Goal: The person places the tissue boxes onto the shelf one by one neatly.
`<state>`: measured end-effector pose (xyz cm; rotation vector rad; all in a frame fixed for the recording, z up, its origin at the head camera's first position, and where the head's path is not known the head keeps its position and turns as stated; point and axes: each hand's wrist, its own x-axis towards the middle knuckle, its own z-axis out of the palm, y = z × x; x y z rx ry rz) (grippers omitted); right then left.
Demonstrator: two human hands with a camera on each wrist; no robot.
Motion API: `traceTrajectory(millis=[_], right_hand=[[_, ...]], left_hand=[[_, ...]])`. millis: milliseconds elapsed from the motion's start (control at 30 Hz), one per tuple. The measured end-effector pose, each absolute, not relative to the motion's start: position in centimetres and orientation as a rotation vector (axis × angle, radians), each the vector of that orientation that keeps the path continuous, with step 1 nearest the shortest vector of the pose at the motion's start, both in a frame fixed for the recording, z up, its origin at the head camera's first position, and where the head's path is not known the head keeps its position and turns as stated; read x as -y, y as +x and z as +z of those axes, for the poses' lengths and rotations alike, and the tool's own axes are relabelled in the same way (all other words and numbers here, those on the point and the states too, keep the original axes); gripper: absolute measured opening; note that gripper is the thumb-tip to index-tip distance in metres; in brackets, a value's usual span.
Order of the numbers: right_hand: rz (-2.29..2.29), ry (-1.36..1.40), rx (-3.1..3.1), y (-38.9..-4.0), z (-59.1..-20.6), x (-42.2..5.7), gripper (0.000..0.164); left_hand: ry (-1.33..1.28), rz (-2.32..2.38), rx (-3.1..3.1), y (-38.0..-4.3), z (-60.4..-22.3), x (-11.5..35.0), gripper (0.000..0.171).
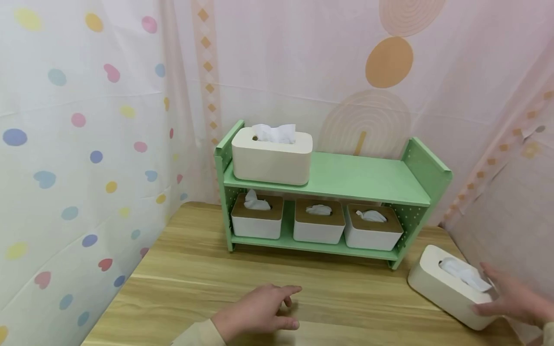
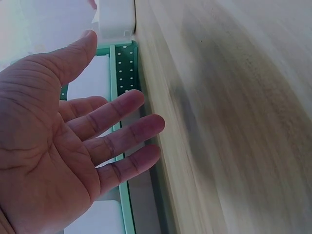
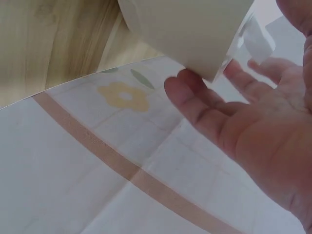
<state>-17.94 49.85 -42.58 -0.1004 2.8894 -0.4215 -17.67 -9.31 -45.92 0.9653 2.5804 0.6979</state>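
Note:
At the right of the head view, a cream tissue box (image 1: 446, 293) with white tissue standing out of its slot sits slanted on the table. My right hand (image 1: 515, 298) is at its near right end, thumb overlapping the front side and fingers spread toward the back. In the right wrist view the fingertips (image 3: 183, 87) come right up to the box's lower corner (image 3: 195, 34). My left hand (image 1: 264, 310) hovers over the table front, fingers loosely extended; the left wrist view shows its palm (image 2: 44, 141) with nothing in it.
A green two-tier shelf (image 1: 363, 175) stands at the back. Another cream tissue box (image 1: 272, 161) is on its top left. Three smaller white boxes with brown lids, one the left lidded box (image 1: 257, 223), line the lower tier. Patterned curtains (image 1: 86, 144) surround the wooden table (image 1: 173, 278).

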Motion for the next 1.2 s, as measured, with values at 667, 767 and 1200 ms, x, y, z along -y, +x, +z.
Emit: traceTrajectory(millis=[667, 767, 1200], right_hand=[[-0.427, -0.595, -3.003, -16.2, -43.0, -41.5, 0.127], [-0.435, -0.625, -2.984, -16.4, -42.8, -39.2, 0.128], [-0.612, -0.732, -2.862, -17.6, -43.1, -28.9, 0.129]], left_hand=[[0.975, 0.694, -2.528, -17.6, -47.2, 8.4, 0.07], [0.959, 0.716, -2.514, -17.5, -47.3, 8.4, 0.071], [0.819, 0.86, -2.604, -17.3, -47.1, 8.3, 0.105]])
